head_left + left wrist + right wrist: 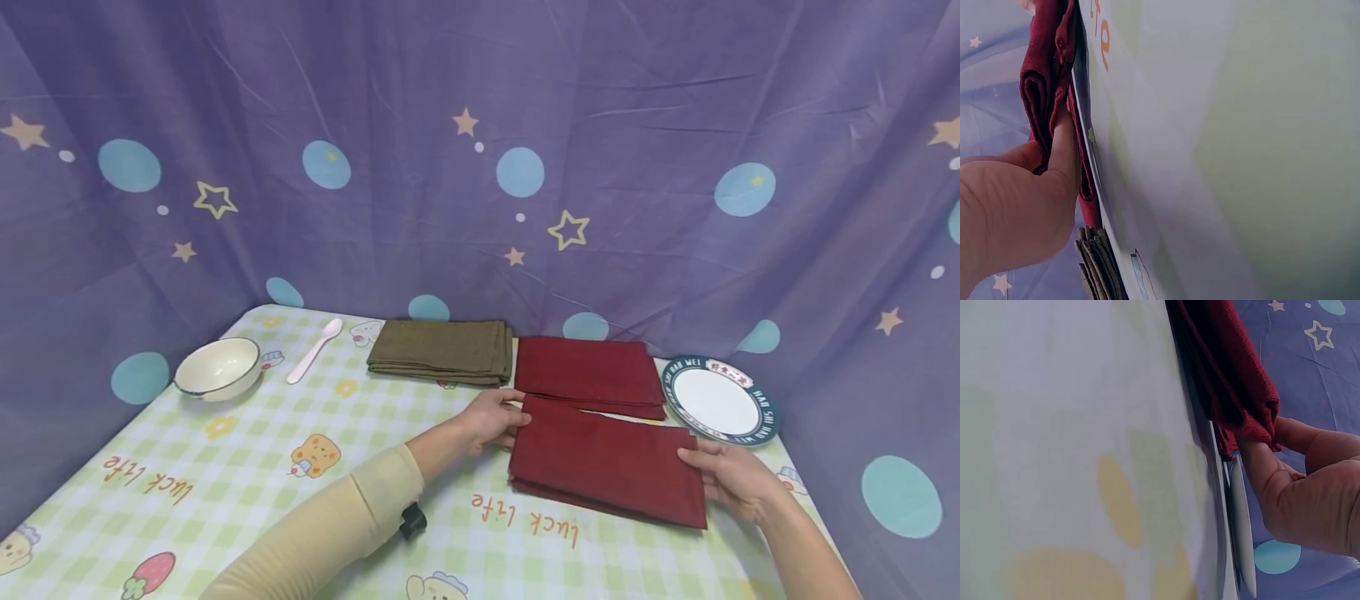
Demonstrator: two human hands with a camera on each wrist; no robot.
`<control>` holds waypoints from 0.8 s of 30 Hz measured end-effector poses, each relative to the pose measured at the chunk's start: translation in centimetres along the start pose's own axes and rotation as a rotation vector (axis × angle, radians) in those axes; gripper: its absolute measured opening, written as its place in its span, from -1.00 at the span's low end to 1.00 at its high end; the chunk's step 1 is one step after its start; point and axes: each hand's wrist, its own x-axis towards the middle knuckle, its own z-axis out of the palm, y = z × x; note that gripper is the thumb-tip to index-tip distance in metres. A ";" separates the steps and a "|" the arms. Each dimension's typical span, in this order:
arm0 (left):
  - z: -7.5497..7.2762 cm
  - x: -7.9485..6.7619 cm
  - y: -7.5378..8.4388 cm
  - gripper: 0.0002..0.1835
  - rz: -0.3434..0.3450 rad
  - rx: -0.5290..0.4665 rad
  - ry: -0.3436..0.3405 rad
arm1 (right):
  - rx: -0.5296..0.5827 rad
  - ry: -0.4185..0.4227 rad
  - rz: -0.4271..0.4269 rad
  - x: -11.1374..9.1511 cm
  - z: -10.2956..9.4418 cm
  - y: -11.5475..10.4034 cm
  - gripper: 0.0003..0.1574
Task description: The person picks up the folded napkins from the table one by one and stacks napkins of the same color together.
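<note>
A folded dark red cloth (607, 462) is held between both hands, just in front of a second folded red cloth (588, 371). My left hand (491, 421) pinches its left end, thumb on top and fingers beneath; the left wrist view shows the cloth's folded layers (1038, 94) in that grip. At the opposite end my right hand (731, 479) pinches the edge the same way. In the right wrist view the thumb and fingers (1260, 459) close on the cloth's corner, a little above the tabletop. Some fingertips are hidden under the cloth.
A folded olive-brown cloth (438, 350) lies at the back, left of the red ones. A round plate with a dark green rim (768, 408) is at the right. Far left are a cream bowl (217, 367) and a pink spoon (311, 354). A purple curtain (420, 208) hangs behind the table.
</note>
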 end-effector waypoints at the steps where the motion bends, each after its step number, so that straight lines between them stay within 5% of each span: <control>1: 0.0 0.0 0.0 -0.41 -0.001 -0.002 0.003 | -0.006 0.009 0.002 0.0 0.0 -0.1 -0.15; 7: -0.2 0.1 0.3 -0.45 0.001 -0.037 0.016 | -0.045 0.084 0.017 0.2 0.1 -0.5 0.05; 24: -1.0 1.4 1.0 -0.54 0.024 -0.039 0.085 | -0.005 0.148 -0.016 1.9 0.2 -1.5 -0.09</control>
